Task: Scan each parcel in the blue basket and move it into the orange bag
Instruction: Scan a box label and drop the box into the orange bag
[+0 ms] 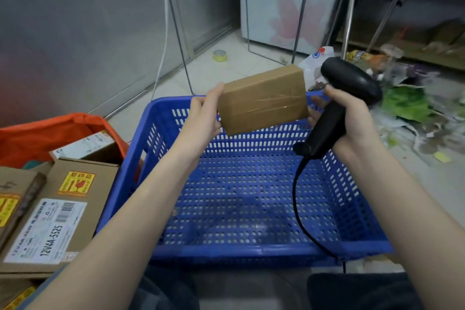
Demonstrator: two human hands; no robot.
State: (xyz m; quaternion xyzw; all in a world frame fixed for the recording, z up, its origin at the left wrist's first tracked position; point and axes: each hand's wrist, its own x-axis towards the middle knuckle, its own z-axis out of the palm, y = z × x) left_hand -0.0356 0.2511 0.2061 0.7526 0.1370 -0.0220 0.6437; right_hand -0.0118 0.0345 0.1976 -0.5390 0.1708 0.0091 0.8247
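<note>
the parcel [263, 102] hides its label side; litter [407, 108] at right is blurred, perhaps wrappers; boxes [45, 221] cut off left

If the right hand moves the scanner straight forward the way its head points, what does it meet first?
Probably the brown parcel in the left hand: the scanner in the right hand seems aimed at it, though depth is unclear.

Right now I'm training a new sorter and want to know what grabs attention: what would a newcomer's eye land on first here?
First, the brown parcel held up in the middle of the view by the left hand, with the black scanner gripped in the right hand beside it. Below them sits the bright blue basket, with no parcels visible on its floor. At the left, the orange bag holds boxed parcels.
</note>
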